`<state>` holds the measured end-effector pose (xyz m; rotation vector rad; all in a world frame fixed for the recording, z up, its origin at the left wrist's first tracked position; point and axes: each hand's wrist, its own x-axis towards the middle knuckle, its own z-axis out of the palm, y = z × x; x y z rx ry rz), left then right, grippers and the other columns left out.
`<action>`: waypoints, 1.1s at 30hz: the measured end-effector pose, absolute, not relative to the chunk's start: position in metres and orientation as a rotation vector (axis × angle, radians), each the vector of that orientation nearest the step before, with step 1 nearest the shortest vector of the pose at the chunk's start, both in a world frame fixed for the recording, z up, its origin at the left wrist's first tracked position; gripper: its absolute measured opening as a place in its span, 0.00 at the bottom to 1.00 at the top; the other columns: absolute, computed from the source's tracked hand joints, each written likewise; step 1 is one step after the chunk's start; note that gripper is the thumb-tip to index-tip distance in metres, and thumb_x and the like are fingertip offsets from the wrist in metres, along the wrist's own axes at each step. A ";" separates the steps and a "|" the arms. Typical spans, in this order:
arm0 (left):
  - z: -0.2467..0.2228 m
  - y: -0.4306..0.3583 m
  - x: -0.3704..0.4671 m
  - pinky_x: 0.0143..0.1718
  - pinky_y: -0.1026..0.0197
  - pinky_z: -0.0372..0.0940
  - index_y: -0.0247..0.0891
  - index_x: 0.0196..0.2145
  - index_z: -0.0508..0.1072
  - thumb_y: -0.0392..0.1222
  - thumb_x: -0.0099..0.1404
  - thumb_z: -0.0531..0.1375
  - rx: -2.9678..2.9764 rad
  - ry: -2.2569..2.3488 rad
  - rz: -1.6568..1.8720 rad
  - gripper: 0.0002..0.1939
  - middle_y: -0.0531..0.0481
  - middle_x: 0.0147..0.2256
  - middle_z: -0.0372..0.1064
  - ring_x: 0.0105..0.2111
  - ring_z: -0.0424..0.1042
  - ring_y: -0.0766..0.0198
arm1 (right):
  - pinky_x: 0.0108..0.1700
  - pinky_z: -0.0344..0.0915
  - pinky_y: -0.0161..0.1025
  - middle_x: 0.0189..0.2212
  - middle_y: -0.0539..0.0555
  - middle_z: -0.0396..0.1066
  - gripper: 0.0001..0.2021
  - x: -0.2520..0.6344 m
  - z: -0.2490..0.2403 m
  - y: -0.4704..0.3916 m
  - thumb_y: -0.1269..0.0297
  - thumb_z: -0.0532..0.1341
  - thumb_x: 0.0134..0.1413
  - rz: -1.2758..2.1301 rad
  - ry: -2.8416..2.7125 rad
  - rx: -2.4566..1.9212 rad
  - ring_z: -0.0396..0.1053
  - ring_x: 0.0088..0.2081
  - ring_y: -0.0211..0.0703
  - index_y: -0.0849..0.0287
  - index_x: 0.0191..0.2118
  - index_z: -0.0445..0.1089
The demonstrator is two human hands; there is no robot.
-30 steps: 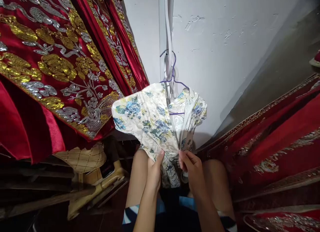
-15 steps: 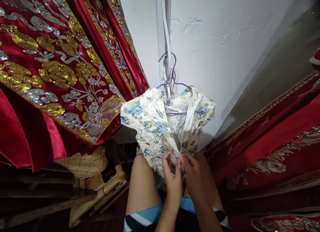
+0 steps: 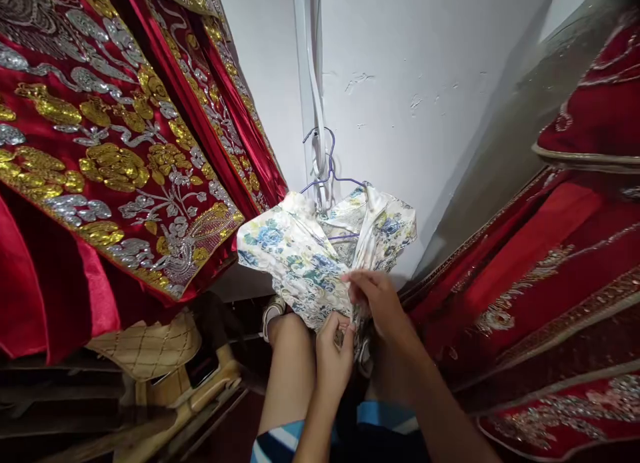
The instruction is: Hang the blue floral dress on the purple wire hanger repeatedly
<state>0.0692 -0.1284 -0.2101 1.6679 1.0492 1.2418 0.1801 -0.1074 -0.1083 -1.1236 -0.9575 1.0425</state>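
A white dress or blouse [image 3: 295, 250] with blue and green flowers hangs from a purple wire hanger [image 3: 330, 173] against the wall. My right hand [image 3: 377, 300] pinches the garment's front edge just below the V of its neckline. Lower down, my left hand [image 3: 335, 353] has thumb and fingers closed on the same front opening. The cloth between the fingertips is mostly hidden, and any fastener there is too small to make out. Below my hands the garment's lower part drops out of sight between my knees.
Red cloth with gold and silver sequins [image 3: 115, 166] hangs at the left. Under it stands a wooden chair [image 3: 200, 396] with a quilted cushion [image 3: 145, 346]. More red beaded garments [image 3: 530, 270] line the right side. A white strap [image 3: 315, 70] runs down the wall to the hanger.
My right hand has moved up the front edge, away from my left hand, and grips nearer the neckline. My left hand stays low on the opening. The view has shifted slightly.
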 end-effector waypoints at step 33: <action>0.013 0.001 0.003 0.43 0.63 0.61 0.32 0.36 0.74 0.35 0.69 0.58 1.797 0.887 2.099 0.06 0.51 0.33 0.69 0.37 0.68 0.65 | 0.21 0.49 0.34 0.12 0.44 0.58 0.11 0.183 -0.083 -0.051 0.65 0.56 0.52 0.923 -1.352 -1.100 0.54 0.16 0.34 0.58 0.22 0.69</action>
